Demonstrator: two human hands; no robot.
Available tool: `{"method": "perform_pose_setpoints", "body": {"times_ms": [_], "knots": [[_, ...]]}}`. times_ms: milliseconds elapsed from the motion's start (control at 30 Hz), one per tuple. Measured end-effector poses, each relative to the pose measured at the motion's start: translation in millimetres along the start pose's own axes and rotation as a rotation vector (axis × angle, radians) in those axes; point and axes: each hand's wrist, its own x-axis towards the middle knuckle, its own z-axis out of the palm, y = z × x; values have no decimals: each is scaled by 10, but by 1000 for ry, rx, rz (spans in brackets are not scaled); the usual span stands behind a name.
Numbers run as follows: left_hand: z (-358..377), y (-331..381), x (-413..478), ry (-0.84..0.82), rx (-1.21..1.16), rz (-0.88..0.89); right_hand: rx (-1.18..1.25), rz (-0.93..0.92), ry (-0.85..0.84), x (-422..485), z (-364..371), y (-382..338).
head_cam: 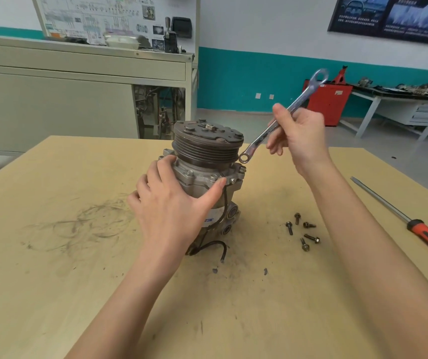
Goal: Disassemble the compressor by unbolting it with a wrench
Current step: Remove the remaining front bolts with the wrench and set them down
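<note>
The left hand (167, 206) clasps the upright compressor (205, 174) on the counter (52, 255); the right hand (299, 137) pinches the wrench (280, 119) mid-shaft, its lower ring just beside the pulley.

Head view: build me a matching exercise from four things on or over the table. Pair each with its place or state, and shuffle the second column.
1. wrench
2. compressor
3. bolts
4. screwdriver

A. loose on the table, right of the compressor
B. held by the left hand
C. alone near the table's right edge
D. raised in the right hand

Pairs: 1-D, 2-B, 3-A, 4-C
</note>
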Motion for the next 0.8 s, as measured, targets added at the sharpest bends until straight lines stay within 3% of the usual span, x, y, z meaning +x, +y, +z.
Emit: {"method": "perform_pose_setpoints", "body": {"times_ms": [200,333,667,733,800], "knots": [[-11,-1,4,-2,5,7,-611,-807,84,-598,200,-365],[-12,1,10,-3,25,6,-892,-1087,68,-754,295,-267],[-6,7,5,12,18,4,-1087,-1182,109,-996,361,-99],[2,7,7,12,21,3,-963,-1114,91,-1012,344,-61],[8,2,14,5,28,5,-623,-826,128,-1041,295,-14]]}}
